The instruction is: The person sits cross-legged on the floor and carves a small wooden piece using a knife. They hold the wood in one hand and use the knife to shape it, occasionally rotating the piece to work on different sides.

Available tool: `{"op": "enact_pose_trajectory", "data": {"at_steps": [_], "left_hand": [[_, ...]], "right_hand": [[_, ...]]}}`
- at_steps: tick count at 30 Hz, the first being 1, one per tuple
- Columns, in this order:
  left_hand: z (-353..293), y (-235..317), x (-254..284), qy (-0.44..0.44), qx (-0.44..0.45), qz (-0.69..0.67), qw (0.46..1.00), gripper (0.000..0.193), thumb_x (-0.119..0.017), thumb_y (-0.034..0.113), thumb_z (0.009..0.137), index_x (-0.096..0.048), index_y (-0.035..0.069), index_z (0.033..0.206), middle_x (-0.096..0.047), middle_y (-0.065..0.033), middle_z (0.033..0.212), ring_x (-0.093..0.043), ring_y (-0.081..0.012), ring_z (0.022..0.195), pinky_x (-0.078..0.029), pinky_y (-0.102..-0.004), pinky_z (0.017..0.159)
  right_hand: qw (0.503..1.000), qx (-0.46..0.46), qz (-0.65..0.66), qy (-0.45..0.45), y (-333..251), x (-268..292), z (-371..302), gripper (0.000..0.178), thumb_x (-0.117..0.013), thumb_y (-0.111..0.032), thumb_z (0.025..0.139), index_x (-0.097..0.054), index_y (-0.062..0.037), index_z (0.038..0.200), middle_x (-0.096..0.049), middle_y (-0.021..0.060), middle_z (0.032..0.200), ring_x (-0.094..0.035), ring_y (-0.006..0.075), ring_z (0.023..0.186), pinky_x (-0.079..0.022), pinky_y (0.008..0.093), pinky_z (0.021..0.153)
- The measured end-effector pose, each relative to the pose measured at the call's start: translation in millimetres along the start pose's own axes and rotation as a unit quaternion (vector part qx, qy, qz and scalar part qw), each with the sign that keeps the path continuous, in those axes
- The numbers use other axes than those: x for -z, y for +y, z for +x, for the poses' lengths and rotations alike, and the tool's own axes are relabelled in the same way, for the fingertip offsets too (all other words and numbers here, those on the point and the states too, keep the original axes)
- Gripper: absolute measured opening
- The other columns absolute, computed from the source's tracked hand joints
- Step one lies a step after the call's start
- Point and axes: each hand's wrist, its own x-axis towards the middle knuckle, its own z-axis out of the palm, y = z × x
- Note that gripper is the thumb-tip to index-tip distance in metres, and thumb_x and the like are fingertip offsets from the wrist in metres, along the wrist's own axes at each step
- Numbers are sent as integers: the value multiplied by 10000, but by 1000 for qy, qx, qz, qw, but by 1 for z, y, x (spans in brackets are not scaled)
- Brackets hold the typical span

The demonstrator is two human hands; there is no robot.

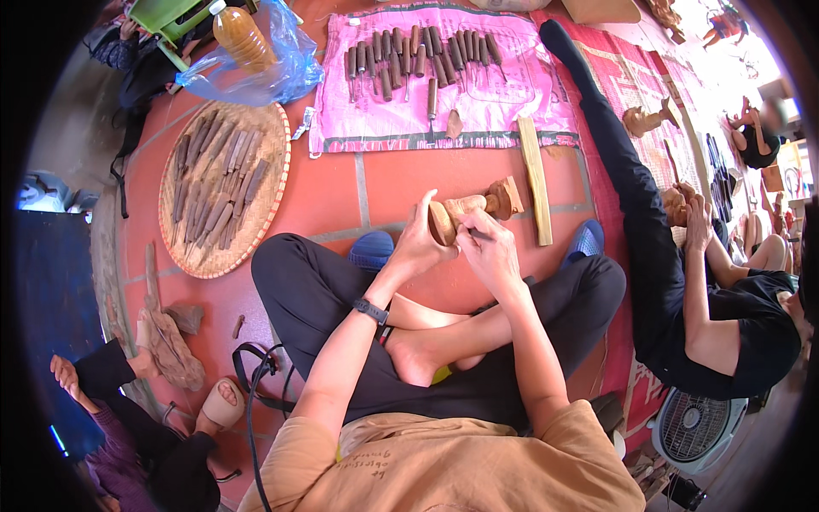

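Observation:
I sit cross-legged on a red tile floor. My left hand [421, 241] grips a light brown wooden carving [467, 209], a turned, figure-like piece, by its rounded end. My right hand [488, 250] presses a thin carving tool [479, 233] against the carving's underside; most of the tool is hidden in my fist. The piece's squared base [505, 198] points away from me, above the floor.
A pink mat [520, 90] holds rows of chisels, and a round woven tray [277, 171] holds several more. A wooden slat [535, 177] lies to the right. A person in black sits at right with another carving, near a white fan [693, 428]. Another person sits lower left.

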Motion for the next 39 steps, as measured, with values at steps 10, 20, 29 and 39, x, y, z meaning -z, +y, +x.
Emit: {"op": "enact_pose_trajectory", "data": {"at_steps": [10, 20, 29, 39], "left_hand": [[0, 1, -3, -9, 4, -12, 1000, 1096, -845, 170, 660, -188, 46, 1528, -398, -272, 1435, -485, -417, 1309, -447, -460, 1067], [1, -15, -12, 5, -10, -60, 998, 1110, -886, 229, 658, -212, 62, 1524, -441, -254, 1386, -508, -399, 1281, -462, -458, 1050], [-4, -3, -7, 18, -29, -14, 999, 1097, -883, 215, 663, -216, 51, 1519, -433, -264, 1396, -512, -403, 1274, -472, -465, 1040], [1, -9, -4, -14, 9, -34, 999, 1091, -846, 160, 660, -198, 58, 1532, -396, -258, 1458, -462, -404, 1342, -411, -453, 1106]], "right_hand": [[995, 8, 49, 90, 8, -18, 11, 142, -685, 22, 827, -560, -16, 883, -689, 144, 896, -715, 268, 784, -552, 333, 684], [996, 17, 3, 91, -6, -15, 5, 154, -668, -11, 790, -524, -43, 832, -602, 135, 766, -626, 336, 702, -496, 404, 640], [998, 7, -34, 52, -15, 0, -2, 144, -658, -13, 809, -523, -59, 831, -576, 128, 728, -599, 340, 656, -478, 415, 602], [984, -134, 108, 34, 4, 14, 3, 54, -641, 34, 811, -631, -17, 822, -699, 75, 803, -714, 144, 857, -525, 267, 699]]}}
